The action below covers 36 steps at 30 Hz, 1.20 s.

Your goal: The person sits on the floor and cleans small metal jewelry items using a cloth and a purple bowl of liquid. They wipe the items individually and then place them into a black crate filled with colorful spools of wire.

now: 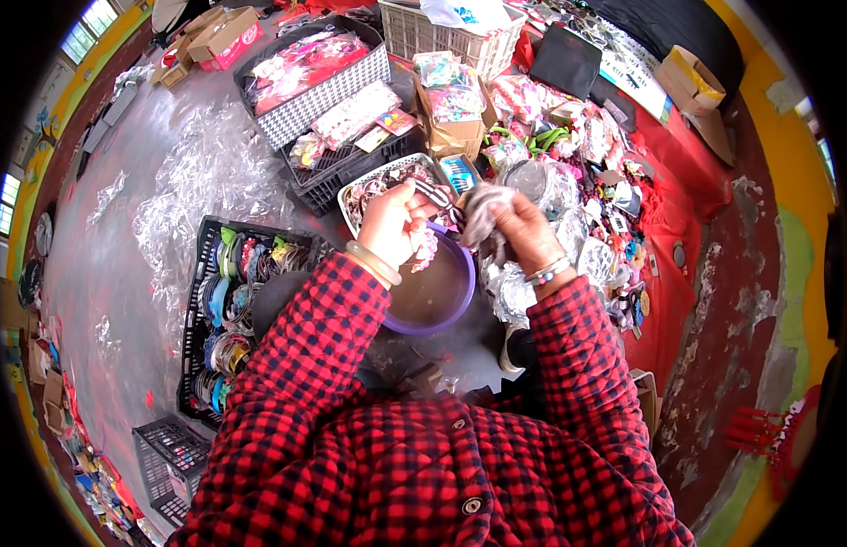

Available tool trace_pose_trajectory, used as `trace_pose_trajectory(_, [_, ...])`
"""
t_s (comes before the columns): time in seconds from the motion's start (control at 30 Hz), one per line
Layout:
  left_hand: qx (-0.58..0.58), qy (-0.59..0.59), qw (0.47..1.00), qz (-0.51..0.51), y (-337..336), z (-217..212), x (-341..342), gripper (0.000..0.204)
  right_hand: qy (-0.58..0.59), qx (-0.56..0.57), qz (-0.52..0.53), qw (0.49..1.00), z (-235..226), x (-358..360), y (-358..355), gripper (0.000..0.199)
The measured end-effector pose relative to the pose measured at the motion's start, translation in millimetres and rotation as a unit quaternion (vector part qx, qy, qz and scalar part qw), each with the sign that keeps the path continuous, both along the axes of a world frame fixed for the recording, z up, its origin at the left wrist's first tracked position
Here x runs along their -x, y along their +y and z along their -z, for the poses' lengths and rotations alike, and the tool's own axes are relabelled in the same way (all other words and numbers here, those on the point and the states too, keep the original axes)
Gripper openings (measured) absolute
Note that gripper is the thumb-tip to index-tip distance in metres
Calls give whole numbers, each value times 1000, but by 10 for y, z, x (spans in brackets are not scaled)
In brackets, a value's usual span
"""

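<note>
The dark-and-white striped band [434, 193] is up at the fingertips of my left hand [389, 223], above the far edge of the basin. Biggest around me is the bright red cloth [667, 283] spread to my right, then the crinkled clear plastic sheeting [214, 173] on the floor to my left. Next comes the black plastic crate [192, 342] packed with coloured headbands, then the round purple plastic basin [468, 296] of murky water in front of me. Just beyond it sits a white plastic basket [347, 211] of hair bands. My right hand [533, 235] is closed on a crumpled grey-brown cloth [485, 214], close to the band. My left thumb and fingers pinch the band; below them hangs a small pink-and-white piece [427, 248], but how I grip it I cannot tell.
</note>
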State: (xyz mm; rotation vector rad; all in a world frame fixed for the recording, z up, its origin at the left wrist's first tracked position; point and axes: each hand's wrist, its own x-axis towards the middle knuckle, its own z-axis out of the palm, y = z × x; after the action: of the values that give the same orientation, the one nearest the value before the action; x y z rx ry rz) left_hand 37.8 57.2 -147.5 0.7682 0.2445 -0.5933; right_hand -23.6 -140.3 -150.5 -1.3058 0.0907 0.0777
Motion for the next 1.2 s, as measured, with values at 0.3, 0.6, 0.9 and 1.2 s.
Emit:
trace_pose_trajectory(0.3, [31,15,999,27,-74,80,60,19,64,-140,-41,987,-97,48,274,27])
trace_pose_trajectory(0.6, [39,-20,998,35,-109,-44,137,23,49,-62,-46,996,-167,70,217,39])
trace_pose_trajectory(0.9, [18,-65,997,42,-109,-34,183,20,107,-123,-36,986,-213,61,234,19])
trace_pose_trajectory(1.2, [68,-27,996,49,-68,78,80,20,59,-73,-64,993,-188,61,216,29])
